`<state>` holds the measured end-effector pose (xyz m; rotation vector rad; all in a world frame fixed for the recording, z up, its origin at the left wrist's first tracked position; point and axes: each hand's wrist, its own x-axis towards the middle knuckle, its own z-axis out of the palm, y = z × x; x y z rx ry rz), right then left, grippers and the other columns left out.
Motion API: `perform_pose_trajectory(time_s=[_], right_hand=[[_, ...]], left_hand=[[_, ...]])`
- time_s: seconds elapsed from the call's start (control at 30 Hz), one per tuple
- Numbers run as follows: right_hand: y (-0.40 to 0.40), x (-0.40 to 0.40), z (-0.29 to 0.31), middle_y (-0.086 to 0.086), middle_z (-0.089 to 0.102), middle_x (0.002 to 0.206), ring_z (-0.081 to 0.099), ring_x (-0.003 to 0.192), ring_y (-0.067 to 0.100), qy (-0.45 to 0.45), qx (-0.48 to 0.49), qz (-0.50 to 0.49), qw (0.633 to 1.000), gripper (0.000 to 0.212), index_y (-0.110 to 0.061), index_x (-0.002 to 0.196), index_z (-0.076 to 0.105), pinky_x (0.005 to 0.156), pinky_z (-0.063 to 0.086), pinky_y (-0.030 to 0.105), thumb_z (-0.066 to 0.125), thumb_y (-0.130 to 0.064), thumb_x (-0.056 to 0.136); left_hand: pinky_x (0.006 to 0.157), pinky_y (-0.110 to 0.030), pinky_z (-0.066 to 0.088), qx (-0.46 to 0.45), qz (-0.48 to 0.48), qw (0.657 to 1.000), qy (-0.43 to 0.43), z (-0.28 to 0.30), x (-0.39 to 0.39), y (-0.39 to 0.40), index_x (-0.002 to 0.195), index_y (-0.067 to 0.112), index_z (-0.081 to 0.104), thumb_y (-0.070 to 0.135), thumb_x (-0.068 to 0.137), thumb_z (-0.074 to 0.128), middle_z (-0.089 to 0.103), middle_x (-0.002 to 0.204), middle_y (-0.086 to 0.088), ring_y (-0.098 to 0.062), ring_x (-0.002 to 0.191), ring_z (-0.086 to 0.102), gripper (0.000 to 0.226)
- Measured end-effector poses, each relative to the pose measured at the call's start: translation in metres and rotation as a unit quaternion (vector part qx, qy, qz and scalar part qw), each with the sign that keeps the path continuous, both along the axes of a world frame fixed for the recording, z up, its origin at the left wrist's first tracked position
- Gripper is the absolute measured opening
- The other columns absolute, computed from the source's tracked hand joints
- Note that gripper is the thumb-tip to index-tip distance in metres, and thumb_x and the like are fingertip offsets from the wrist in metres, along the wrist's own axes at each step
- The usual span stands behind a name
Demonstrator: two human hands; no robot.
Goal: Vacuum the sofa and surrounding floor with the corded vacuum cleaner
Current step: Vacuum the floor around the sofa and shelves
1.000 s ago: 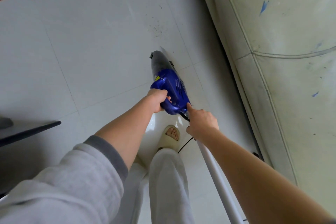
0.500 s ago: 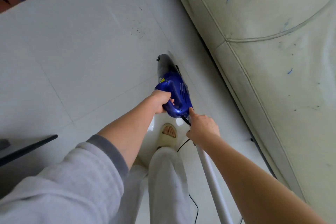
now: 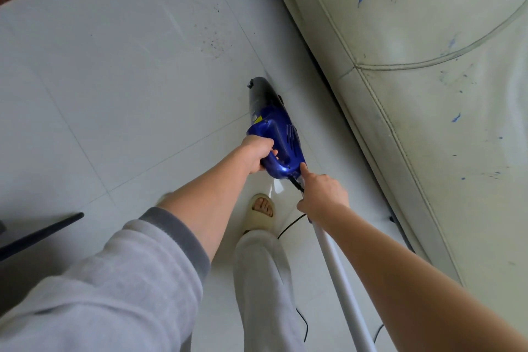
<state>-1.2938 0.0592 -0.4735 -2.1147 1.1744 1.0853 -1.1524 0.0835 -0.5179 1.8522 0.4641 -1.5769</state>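
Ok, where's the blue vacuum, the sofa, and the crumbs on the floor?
blue vacuum (image 3: 281, 137): head view, on its blue body.
sofa (image 3: 428, 37): head view, on the pale seat cushion.
crumbs (image 3: 213, 41): head view, middle of the dark specks on the tile.

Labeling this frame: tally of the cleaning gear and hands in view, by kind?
Blue vacuum: 1
White tube: 1
Black cord: 1
Hands: 2, left hand and right hand
Total: 5
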Motion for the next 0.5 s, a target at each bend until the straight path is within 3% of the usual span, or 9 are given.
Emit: perform_pose_trajectory(time_s=[0.37, 0.5], right_hand=[[0.031, 0.083, 0.001, 0.003, 0.043, 0.088, 0.049, 0.081, 0.024, -0.001, -0.004, 0.025, 1.0, 0.079, -0.024, 0.154, 0.01, 0.064, 0.04, 0.03, 0.052, -0.009, 0.089], [0.052, 0.118, 0.005, 0.008, 0.056, 0.111, 0.057, 0.1, 0.027, -0.003, 0.01, 0.01, 1.0, 0.078, -0.024, 0.154, 0.011, 0.068, 0.04, 0.031, 0.053, -0.013, 0.089]], left_hand=[[0.078, -0.029, 0.048, -0.002, 0.009, 1.0, -0.001, -0.004, 0.083, 0.036, 0.105, 0.008, 0.05, 0.003, 0.096, 0.044, 0.053, 0.079, -0.003, -0.01, 0.07, 0.052, 0.012], [0.079, -0.03, 0.05, -0.005, 0.003, 1.0, 0.005, -0.002, 0.118, 0.056, 0.105, 0.008, 0.051, 0.002, 0.096, 0.044, 0.054, 0.079, -0.003, -0.01, 0.07, 0.053, 0.013]])
